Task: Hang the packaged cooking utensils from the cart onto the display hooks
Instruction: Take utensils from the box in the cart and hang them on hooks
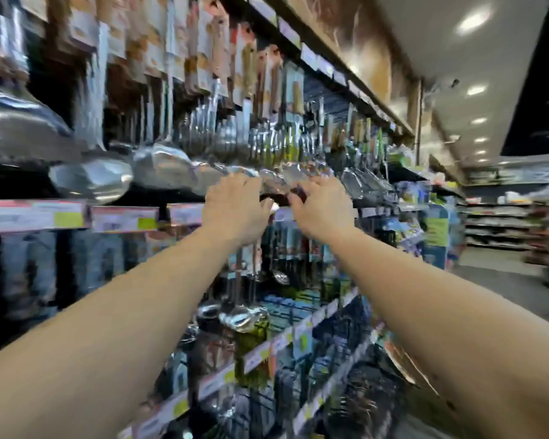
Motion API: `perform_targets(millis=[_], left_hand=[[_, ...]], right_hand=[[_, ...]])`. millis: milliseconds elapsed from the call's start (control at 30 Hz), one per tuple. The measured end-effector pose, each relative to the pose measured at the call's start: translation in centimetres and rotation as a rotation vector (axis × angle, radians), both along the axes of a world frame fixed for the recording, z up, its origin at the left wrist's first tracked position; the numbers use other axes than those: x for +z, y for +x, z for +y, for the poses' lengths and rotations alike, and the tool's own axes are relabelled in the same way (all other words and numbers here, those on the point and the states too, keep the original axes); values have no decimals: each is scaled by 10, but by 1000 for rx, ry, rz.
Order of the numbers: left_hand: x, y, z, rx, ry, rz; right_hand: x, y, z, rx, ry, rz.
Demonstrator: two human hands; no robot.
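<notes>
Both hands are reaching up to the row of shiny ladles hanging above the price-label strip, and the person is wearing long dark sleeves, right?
Not quite. The head view shows bare forearms, no sleeves. The rest holds: the left hand and right hand reach to the ladles above the price-label strip.

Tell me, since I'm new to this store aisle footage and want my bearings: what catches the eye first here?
Two bare arms reach up from the bottom corners, and the left hand and right hand meet at mid-frame on a shiny wrapped utensil at the shelf edge. Above them hangs a long row of steel ladles on carded packaging, running from upper left away to the right. The picture is blurred, so the grip itself is unclear.
</notes>
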State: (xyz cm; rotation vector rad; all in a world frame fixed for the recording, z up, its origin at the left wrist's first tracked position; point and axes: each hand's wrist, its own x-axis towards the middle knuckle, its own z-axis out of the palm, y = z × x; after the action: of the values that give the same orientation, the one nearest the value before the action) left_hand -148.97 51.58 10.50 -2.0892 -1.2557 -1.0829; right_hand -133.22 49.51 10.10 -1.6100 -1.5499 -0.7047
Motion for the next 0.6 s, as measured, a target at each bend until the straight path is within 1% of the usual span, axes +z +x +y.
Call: perform_targets(millis=[67, 133, 267, 400, 467, 600], left_hand=[[-23, 73, 4, -63, -71, 45], [-45, 140, 6, -117, -142, 73], [-82, 254, 9, -216, -237, 104], [-119, 351, 15, -315, -299, 162], [-139, 391, 21, -357, -315, 194], [-181, 465, 59, -410, -377, 245]], right_hand=[[-24, 69, -9, -112, -117, -14], [-43, 131, -17, -211, -198, 13], [-78, 231, -30, -326, -326, 106], [-121, 311, -31, -418, -377, 112], [-144, 346, -27, -439, -426, 146], [-186, 410, -6, -463, -497, 225]])
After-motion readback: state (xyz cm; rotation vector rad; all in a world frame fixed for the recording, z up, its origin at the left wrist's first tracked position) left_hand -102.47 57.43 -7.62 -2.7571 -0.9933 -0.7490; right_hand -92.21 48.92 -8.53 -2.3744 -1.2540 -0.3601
